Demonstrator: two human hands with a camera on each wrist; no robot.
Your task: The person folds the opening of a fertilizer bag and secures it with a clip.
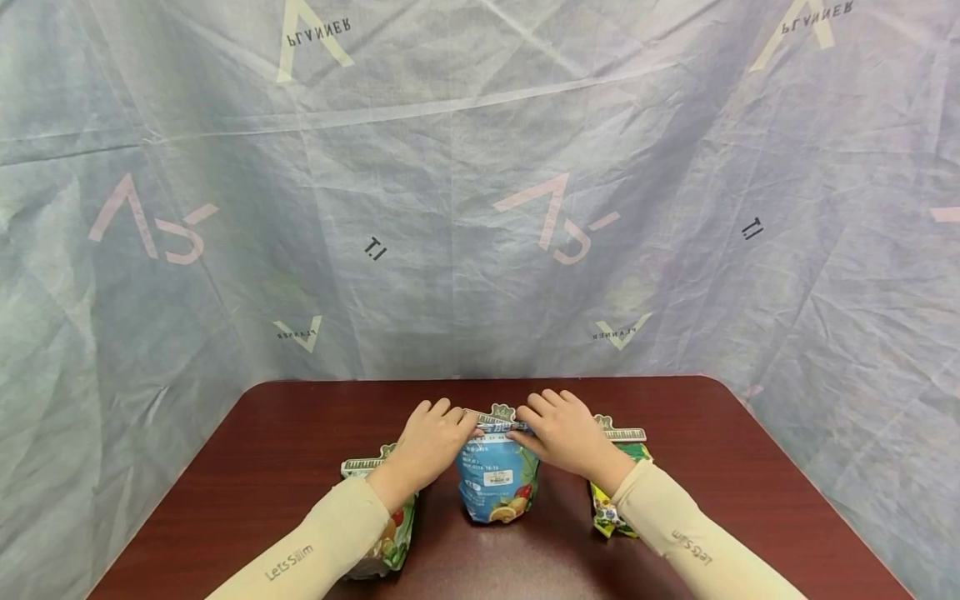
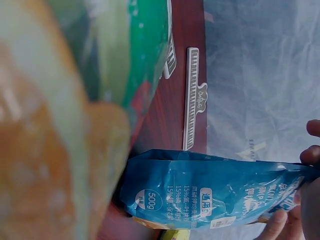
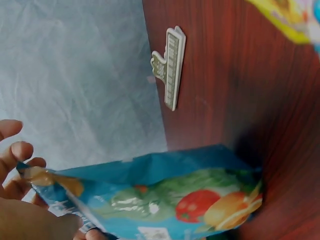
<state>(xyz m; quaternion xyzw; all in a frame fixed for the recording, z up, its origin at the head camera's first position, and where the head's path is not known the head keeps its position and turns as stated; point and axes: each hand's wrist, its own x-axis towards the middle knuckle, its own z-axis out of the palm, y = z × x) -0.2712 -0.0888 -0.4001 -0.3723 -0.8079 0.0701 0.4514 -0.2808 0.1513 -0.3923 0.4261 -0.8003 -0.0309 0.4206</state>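
Observation:
A blue fertilizer bag (image 1: 495, 479) with fruit printed on it stands upright mid-table. My left hand (image 1: 437, 442) pinches the left end of its top edge, thumb on the near side. At the other end of that edge, my right hand (image 1: 561, 433) pinches it the same way. The top looks folded over between the hands. Behind the bag, a flat clip (image 1: 501, 412) with a piano-key pattern shows just over the fold. In the left wrist view, the blue bag (image 2: 175, 192) reaches across to the fingers (image 2: 275, 225). The right wrist view shows its fruit-printed side (image 3: 190, 205).
To the left stands a green, vegetable-printed bag (image 1: 396, 537), partly behind my forearm, with another clip (image 1: 363, 465) by its top. A yellow-green bag (image 1: 606, 510) is on the right, with a clip (image 1: 626, 434) beyond it. The dark red table (image 1: 300, 417) ends at a grey cloth backdrop (image 1: 450, 317).

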